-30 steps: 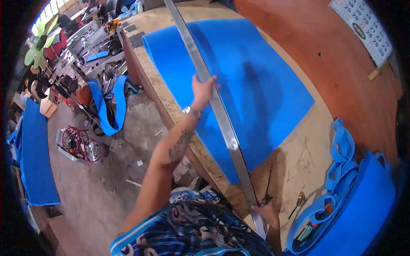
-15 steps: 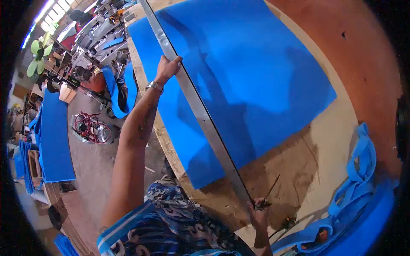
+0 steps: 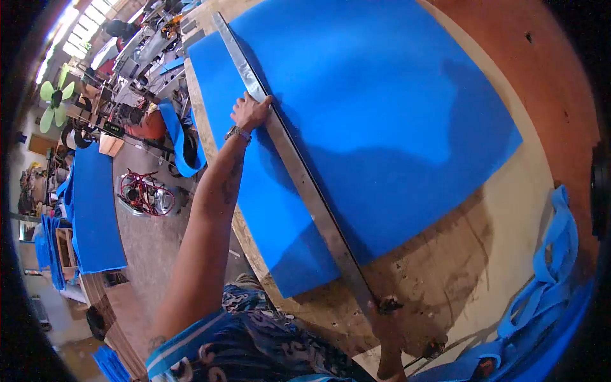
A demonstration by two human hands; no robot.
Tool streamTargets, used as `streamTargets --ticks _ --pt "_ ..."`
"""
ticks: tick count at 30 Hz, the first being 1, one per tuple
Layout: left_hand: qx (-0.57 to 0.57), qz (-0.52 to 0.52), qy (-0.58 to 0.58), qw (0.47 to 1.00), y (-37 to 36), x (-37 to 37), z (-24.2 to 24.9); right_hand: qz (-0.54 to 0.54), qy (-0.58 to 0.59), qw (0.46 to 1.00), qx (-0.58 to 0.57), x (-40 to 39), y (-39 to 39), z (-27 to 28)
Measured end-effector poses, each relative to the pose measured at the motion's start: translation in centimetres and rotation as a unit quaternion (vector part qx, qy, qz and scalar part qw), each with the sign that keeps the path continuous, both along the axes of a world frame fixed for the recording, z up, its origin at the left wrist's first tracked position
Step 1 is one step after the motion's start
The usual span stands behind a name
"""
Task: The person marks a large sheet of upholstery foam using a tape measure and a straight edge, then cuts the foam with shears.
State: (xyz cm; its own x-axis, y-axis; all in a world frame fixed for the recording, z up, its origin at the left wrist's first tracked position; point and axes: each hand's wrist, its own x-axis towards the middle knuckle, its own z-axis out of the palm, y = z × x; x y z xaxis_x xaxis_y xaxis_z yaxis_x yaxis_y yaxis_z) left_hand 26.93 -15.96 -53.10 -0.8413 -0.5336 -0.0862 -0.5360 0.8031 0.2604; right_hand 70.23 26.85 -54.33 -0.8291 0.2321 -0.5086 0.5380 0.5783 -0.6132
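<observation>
We have a long metal straightedge (image 3: pixel 289 159) lying diagonally across the blue foam sheet (image 3: pixel 382 108), which is spread flat on the wooden workbench (image 3: pixel 439 267). Our left hand (image 3: pixel 250 111) presses on the bar's far stretch, fingers curled over its left edge and closed on it — judging by the flat palm, this pins the bar so it cannot slide on the foam. Our right hand (image 3: pixel 385 321) sits at the bar's near end, just past the foam's near edge, closed around a small dark tool whose tip touches the bar; what the tool is we cannot tell. Holding both ends would keep the bar true along its whole length.

To the right of the straightedge, past the foam, lie loops of blue foam strips (image 3: pixel 550 254) near the bench's right side. To its left, beyond the bench edge, the floor holds a red wire frame (image 3: pixel 143 191) and more blue sheets (image 3: pixel 95 210).

Much is hard to read — the right hand is half cut off at the bottom, the bar's far end blurs into clutter, and shadow covers the foam's near corner.
</observation>
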Motion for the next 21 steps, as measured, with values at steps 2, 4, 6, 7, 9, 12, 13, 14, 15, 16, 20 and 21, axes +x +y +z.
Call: streamTargets --ticks 2,4,6,7,9,12,13,14,15,16,20,21 --pt "-0.030 -0.003 -0.018 0.999 0.2 -0.1 -0.5 0.006 -0.007 1.000 0.016 0.2 0.1 -0.1" --pt "-0.035 0.002 -0.016 0.999 0.6 0.0 -0.3 0.002 -0.051 0.998 -0.022 -2.1 -0.7 3.9" --pt "-0.047 0.006 0.000 0.999 0.6 -0.2 -0.8 0.096 -0.084 0.991 0.034 -1.2 0.4 1.8" --pt "-0.056 0.008 0.014 0.998 0.4 -0.3 -1.5 0.143 -0.100 0.983 0.061 -0.6 1.1 0.7" --pt "-0.055 0.006 0.023 0.998 0.4 -0.3 -1.7 0.139 -0.005 0.988 0.064 0.6 1.5 -0.3" --pt "-0.033 -0.003 0.014 0.999 0.0 -0.1 -1.0 0.037 0.012 0.999 -0.020 1.6 2.6 -1.0" --pt "-0.033 -0.006 0.013 0.999 -0.2 -0.1 -1.0 0.038 0.007 0.999 0.028 2.9 4.1 -2.9" --pt "-0.033 -0.012 0.010 0.999 -0.5 -0.4 -1.5 0.037 0.000 0.996 0.076 3.9 5.4 -4.5" --pt "-0.063 -0.028 0.050 0.996 -2.2 -1.4 -3.5 0.145 0.025 0.971 0.190 5.5 6.8 -4.8" --pt "-0.087 -0.048 0.078 0.992 -4.0 -2.1 -6.4 0.236 0.059 0.919 0.310 7.3 8.3 -5.5" --pt "-0.088 -0.070 0.035 0.993 -8.1 -4.9 -9.6 0.036 -0.156 0.986 0.044 3.8 6.7 4.1" --pt "-0.095 -0.072 0.016 0.993 -8.0 -5.3 -9.3 0.019 -0.145 0.989 0.021 5.6 7.9 2.8"
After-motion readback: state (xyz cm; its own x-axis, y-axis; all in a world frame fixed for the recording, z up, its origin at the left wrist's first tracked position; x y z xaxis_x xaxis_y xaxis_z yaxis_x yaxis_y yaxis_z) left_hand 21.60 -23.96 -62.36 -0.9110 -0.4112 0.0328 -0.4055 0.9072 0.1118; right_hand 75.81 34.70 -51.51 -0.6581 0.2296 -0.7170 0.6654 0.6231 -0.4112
